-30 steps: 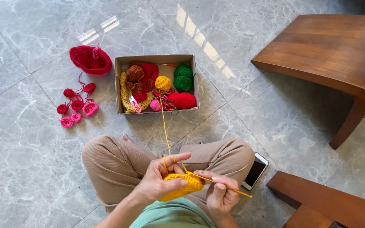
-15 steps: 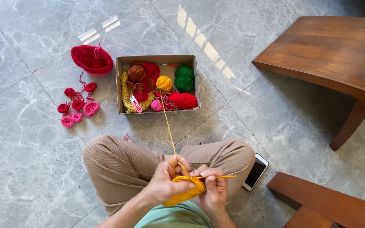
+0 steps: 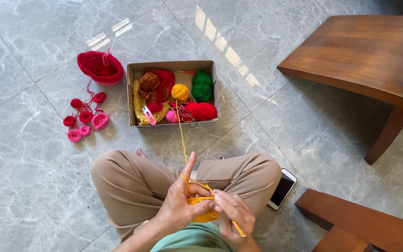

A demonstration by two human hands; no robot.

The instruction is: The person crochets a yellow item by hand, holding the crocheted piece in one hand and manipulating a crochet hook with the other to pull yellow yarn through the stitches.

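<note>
I sit cross-legged on a grey marble floor. My left hand (image 3: pixel 179 200) holds a yellow crochet piece (image 3: pixel 200 208), with the yellow yarn strand (image 3: pixel 182 135) looped over its raised forefinger. My right hand (image 3: pixel 232 212) grips a yellow crochet hook (image 3: pixel 238 228) whose tip is in the piece. The strand runs up to a yellow yarn ball (image 3: pixel 179 92) in a cardboard box (image 3: pixel 171 66).
The box also holds green, red, brown and pink yarn and small scissors (image 3: pixel 148 115). A red crocheted bowl (image 3: pixel 100 67) and several small pink and red crocheted pieces (image 3: pixel 85 120) lie left. A phone (image 3: pixel 282 188) lies by my right knee. Wooden furniture (image 3: pixel 364 60) stands right.
My right hand has drawn in from the right to the crochet piece, and the hook now points down toward me. My left forefinger has lifted with the yarn.
</note>
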